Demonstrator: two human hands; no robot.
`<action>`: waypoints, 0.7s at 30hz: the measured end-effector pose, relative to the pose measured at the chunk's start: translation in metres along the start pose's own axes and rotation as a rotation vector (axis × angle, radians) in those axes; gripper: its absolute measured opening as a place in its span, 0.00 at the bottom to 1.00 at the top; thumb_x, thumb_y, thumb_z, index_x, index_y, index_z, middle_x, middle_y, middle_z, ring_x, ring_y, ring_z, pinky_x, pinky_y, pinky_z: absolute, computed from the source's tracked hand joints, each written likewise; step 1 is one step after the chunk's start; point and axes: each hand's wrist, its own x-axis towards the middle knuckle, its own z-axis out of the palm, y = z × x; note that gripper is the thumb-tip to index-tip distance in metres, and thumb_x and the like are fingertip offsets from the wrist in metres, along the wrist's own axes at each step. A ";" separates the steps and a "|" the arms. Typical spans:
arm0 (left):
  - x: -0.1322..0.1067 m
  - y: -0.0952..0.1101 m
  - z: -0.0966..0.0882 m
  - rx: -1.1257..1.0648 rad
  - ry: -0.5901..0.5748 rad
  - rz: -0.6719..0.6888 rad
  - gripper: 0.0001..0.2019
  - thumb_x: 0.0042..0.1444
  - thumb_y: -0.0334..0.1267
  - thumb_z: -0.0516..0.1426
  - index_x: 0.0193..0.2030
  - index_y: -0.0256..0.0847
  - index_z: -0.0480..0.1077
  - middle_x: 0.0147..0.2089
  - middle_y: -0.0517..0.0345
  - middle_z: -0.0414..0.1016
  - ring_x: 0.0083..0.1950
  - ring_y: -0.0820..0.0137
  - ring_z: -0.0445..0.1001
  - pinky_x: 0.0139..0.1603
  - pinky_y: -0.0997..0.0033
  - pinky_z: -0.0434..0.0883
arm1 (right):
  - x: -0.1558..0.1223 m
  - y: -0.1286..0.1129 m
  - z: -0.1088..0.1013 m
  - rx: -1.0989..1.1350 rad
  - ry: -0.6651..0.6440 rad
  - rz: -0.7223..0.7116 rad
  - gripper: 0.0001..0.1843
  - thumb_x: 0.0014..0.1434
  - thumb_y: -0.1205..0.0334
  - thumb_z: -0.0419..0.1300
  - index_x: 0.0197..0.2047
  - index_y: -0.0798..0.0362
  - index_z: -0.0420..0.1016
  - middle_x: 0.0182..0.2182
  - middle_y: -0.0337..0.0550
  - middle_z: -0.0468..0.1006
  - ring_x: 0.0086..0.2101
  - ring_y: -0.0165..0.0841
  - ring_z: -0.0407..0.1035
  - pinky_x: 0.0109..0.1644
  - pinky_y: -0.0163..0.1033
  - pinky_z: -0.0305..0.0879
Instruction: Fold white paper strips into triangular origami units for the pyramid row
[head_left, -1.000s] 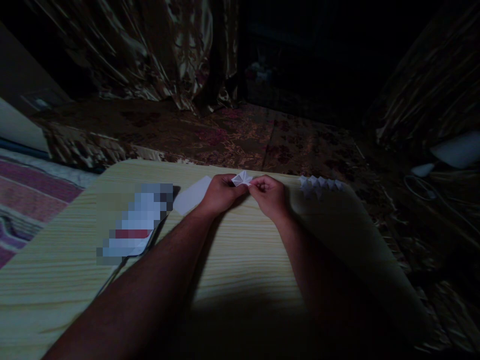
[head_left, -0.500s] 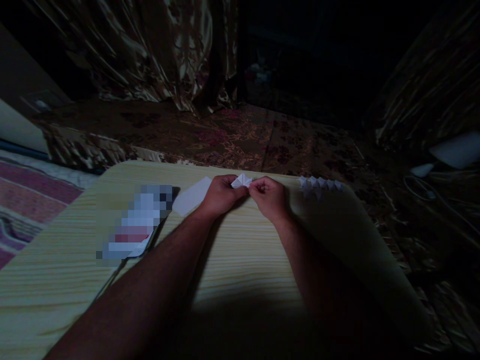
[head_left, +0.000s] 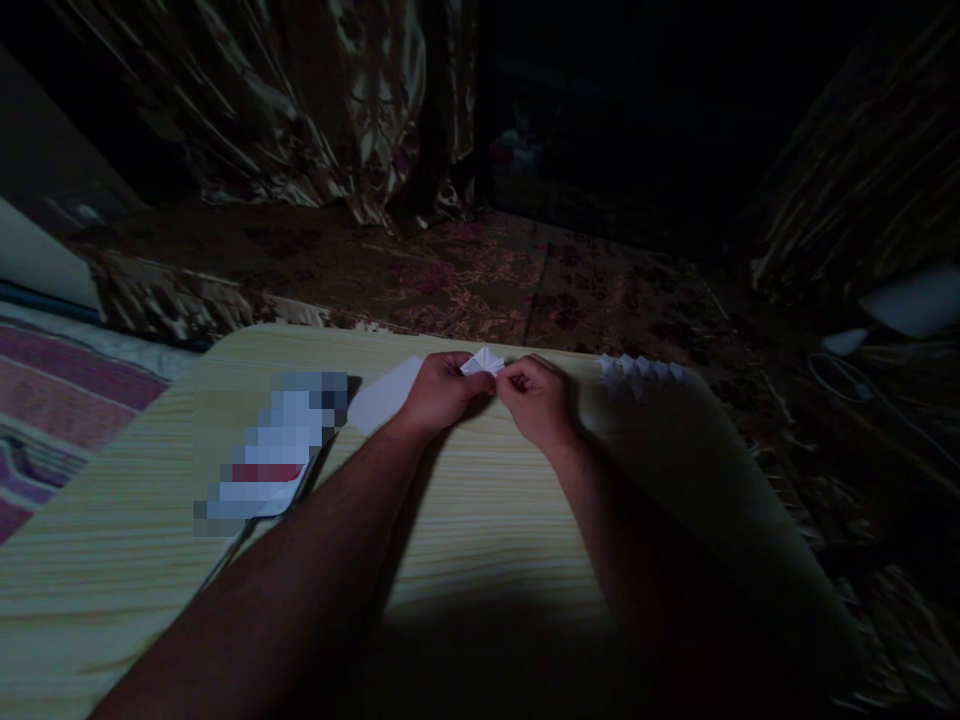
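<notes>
A small piece of folded white paper [head_left: 484,360], with pointed corners and crease lines, is held above the far side of the table. My left hand [head_left: 441,388] grips it from the left, thumb laid along its lower edge. From the right, the fingertips of my right hand [head_left: 534,390] pinch its right corner. White sheets of paper [head_left: 386,393] lie flat just left of my left hand. Several small folded paper shapes [head_left: 637,370] stand clustered to the right of my right hand.
A blurred-out phone-like device [head_left: 277,450] with a cable lies left of my left forearm on the pale wood-grain table [head_left: 480,520]. Behind stands a patterned, cloth-covered ledge [head_left: 450,280] below curtains [head_left: 360,110]. A striped cloth [head_left: 52,400] lies at the left.
Both hands keep their hold on the folded paper. The right hand's fingers have shifted very slightly at the paper's corner; little else differs.
</notes>
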 end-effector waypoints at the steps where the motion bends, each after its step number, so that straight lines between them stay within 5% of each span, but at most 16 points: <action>1: 0.000 0.000 0.000 -0.015 -0.005 -0.003 0.07 0.43 0.36 0.61 0.24 0.35 0.68 0.18 0.65 0.65 0.18 0.79 0.58 0.18 0.77 0.53 | 0.000 -0.001 -0.001 -0.014 -0.007 -0.017 0.07 0.54 0.66 0.56 0.26 0.52 0.72 0.26 0.38 0.72 0.29 0.28 0.66 0.33 0.33 0.62; 10: 0.003 -0.001 -0.003 -0.063 -0.027 0.000 0.07 0.41 0.33 0.62 0.22 0.35 0.67 0.17 0.65 0.64 0.18 0.78 0.60 0.19 0.76 0.53 | 0.001 -0.008 -0.004 -0.071 -0.047 -0.109 0.09 0.55 0.68 0.56 0.25 0.51 0.71 0.25 0.38 0.74 0.29 0.29 0.67 0.35 0.33 0.61; 21: 0.001 0.002 -0.001 -0.002 0.004 -0.022 0.12 0.45 0.43 0.60 0.23 0.35 0.69 0.18 0.61 0.67 0.18 0.77 0.61 0.18 0.76 0.54 | -0.002 -0.002 0.000 0.055 -0.032 -0.009 0.07 0.54 0.64 0.57 0.27 0.51 0.74 0.26 0.38 0.75 0.28 0.29 0.69 0.35 0.33 0.64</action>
